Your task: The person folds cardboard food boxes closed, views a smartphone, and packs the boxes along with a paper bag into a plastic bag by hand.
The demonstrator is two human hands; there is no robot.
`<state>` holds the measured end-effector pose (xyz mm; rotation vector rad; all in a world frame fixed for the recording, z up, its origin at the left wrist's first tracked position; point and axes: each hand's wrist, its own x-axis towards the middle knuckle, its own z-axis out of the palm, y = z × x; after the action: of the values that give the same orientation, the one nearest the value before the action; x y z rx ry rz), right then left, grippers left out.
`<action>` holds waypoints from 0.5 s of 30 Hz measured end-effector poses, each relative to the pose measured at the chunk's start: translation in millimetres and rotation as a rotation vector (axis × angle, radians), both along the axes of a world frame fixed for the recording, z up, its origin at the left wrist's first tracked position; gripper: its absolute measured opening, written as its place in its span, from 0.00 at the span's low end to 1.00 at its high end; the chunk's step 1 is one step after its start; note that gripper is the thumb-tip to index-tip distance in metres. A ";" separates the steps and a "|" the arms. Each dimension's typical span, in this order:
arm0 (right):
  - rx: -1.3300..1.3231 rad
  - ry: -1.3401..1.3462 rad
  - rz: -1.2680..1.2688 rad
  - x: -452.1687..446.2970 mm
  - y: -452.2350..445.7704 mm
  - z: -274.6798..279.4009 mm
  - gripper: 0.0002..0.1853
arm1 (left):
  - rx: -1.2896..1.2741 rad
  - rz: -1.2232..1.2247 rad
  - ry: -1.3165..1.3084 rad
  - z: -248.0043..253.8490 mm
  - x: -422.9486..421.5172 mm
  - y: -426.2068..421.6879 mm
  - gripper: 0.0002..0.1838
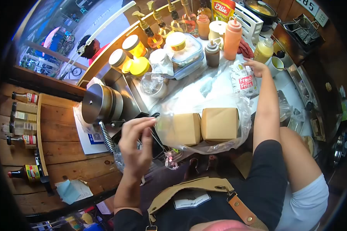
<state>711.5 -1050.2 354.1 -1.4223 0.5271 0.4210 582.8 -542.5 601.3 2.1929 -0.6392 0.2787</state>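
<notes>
Two brown cardboard boxes, a left one [186, 129] and a right one [219, 124], sit side by side in a clear plastic bag [243, 133] at the front of the counter. My left hand [137, 144] is raised left of the bag, fingers apart, with nothing in it; its fingertips are near the bag's left edge. My right hand [258, 68] reaches to the far right of the counter, beside a white bag with a red French Fries label [245, 81]. Its fingers are spread over the bag's top edge and hold nothing visible.
Sauce bottles [232, 40], a lidded container [185, 52] and yellow-lidded jars [135, 46] line the back. A metal pan [98, 102] stands at the left. A metal cup [274, 65] is right of my right hand. Outside, a person [92, 50] is partly visible.
</notes>
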 end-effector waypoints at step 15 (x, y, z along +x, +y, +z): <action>0.005 -0.659 -0.359 -76.1 22.3 44.1 0.03 | 0.498 -0.582 -0.050 -43.2 130.7 -80.1 0.28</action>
<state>635.4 -1027.9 398.2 -1.3311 0.2287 -0.3317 713.5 -622.6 558.1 2.3334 -1.4566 -0.1511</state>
